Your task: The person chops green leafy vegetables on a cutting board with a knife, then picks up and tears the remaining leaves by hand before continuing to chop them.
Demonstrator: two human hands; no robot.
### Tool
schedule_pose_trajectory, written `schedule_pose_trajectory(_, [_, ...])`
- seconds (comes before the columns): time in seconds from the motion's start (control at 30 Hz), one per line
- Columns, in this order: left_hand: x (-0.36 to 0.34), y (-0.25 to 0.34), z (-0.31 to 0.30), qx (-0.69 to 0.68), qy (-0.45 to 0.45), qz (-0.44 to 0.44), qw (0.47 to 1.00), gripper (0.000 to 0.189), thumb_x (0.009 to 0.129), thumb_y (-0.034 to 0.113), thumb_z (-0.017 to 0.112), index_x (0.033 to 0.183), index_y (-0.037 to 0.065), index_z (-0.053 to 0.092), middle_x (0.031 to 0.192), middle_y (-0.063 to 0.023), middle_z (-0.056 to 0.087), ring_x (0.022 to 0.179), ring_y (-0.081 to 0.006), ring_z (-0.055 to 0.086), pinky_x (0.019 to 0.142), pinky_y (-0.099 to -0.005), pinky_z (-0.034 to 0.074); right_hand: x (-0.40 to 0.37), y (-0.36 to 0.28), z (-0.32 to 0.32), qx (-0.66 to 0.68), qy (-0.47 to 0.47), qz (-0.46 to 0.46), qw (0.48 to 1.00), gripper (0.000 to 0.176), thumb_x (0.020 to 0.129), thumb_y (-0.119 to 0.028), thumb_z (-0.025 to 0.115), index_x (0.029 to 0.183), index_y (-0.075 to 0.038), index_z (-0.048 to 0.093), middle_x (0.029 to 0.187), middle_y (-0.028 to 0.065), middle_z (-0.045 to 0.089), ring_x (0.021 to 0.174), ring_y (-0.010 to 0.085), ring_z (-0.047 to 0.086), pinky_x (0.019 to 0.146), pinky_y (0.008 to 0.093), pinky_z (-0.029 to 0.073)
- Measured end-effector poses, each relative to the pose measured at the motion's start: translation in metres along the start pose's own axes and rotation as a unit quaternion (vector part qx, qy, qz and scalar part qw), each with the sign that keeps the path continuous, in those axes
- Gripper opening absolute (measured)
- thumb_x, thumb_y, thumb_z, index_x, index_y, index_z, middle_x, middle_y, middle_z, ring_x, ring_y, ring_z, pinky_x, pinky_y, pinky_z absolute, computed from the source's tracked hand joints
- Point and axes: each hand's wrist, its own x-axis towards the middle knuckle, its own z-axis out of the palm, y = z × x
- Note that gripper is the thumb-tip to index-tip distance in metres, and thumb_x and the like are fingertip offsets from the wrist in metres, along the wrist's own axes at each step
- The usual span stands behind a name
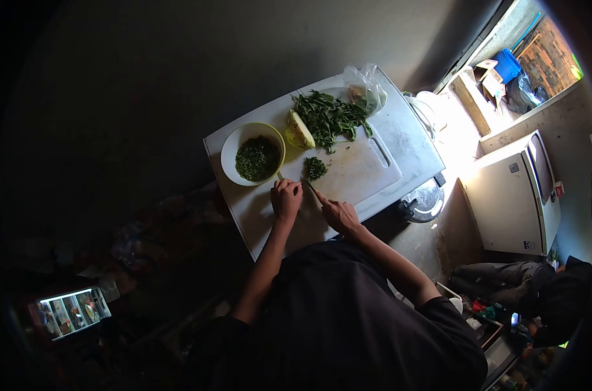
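A white cutting board (358, 166) lies on a small white table (257, 215). On it sit a small heap of chopped greens (315, 168), a bunch of whole leafy greens (328, 117) and a pale yellow-green wedge of vegetable (300, 130). My right hand (338, 214) grips a knife (313, 191) whose blade points toward the chopped heap. My left hand (286, 197) rests on the board's near edge with its fingers curled, just beside the blade. A white bowl (252, 154) holding chopped greens stands left of the board.
A clear plastic bag (365, 88) lies at the table's far corner. A metal pot with a lid (425, 201) sits on the floor right of the table, a white appliance (514, 195) beyond it. A lit phone screen (72, 313) glows low on the left. Another person sits at the lower right (556, 293).
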Motion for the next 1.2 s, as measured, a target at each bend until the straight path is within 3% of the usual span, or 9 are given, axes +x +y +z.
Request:
schedule_pose_trajectory(0.23, [-0.001,-0.006,0.02,0.013,0.008,0.002,1.0,0.004,0.086,0.01,0.07,0.088,0.007,0.069,0.091,-0.0081,0.066,0.09,-0.0304,0.061,0.081,-0.0424,0.048,-0.001,-0.011,-0.011,0.008,-0.001,0.004,1.0,0.065,0.091,-0.016,0.053,0.154,-0.026,0.039,0.1,0.0148,0.073,0.07,0.0388,0.068,0.06,0.0487,0.053])
schedule_pose_trajectory(0.3, [-0.001,-0.004,0.019,0.004,0.009,0.001,1.0,0.003,0.086,0.01,0.069,0.088,0.007,0.069,0.091,-0.0085,0.066,0.091,-0.0307,0.061,0.081,-0.0424,0.048,-0.004,-0.014,-0.012,0.01,0.009,-0.016,1.0,0.063,0.09,-0.013,0.054,0.152,-0.018,0.043,0.088,0.0168,0.072,0.067,0.0379,0.067,0.058,0.0495,0.052])
schedule_pose_trajectory(0.4, [0.0,-0.001,0.014,-0.009,0.006,-0.006,1.0,0.003,0.086,0.009,0.07,0.087,0.007,0.069,0.091,-0.0091,0.065,0.091,-0.0311,0.061,0.081,-0.0425,0.048,-0.008,-0.012,-0.009,0.011,0.019,-0.037,0.999,0.063,0.09,-0.013,0.054,0.152,-0.016,0.043,0.087,0.017,0.071,0.066,0.0378,0.067,0.059,0.0496,0.052])
schedule_pose_trajectory(0.63, [-0.001,0.003,0.005,-0.029,-0.003,-0.007,1.0,0.006,0.083,0.012,0.073,0.083,0.005,0.074,0.09,-0.0096,0.067,0.091,-0.0316,0.062,0.08,-0.0434,0.049,-0.008,-0.009,-0.004,-0.004,-0.021,-0.024,0.999,0.067,0.09,-0.014,0.055,0.155,-0.019,0.038,0.094,0.0166,0.072,0.068,0.037,0.067,0.058,0.0482,0.051])
schedule_pose_trajectory(0.7, [0.0,0.0,0.006,-0.045,-0.006,-0.016,0.999,0.006,0.083,0.011,0.073,0.084,0.005,0.074,0.089,-0.0099,0.067,0.09,-0.0321,0.062,0.08,-0.0435,0.05,-0.009,-0.009,-0.005,-0.001,0.001,-0.037,0.999,0.061,0.09,-0.011,0.053,0.15,-0.014,0.045,0.085,0.0169,0.071,0.066,0.0363,0.067,0.058,0.0489,0.051])
schedule_pose_trajectory(1.2, [-0.001,-0.003,0.006,-0.072,-0.015,-0.05,0.996,0.008,0.081,0.013,0.074,0.085,0.006,0.075,0.088,-0.0087,0.067,0.087,-0.032,0.063,0.079,-0.0433,0.051,-0.008,-0.002,0.004,-0.001,-0.021,-0.014,1.0,0.067,0.093,-0.015,0.052,0.157,-0.022,0.034,0.093,0.0158,0.073,0.067,0.0374,0.067,0.057,0.0484,0.052])
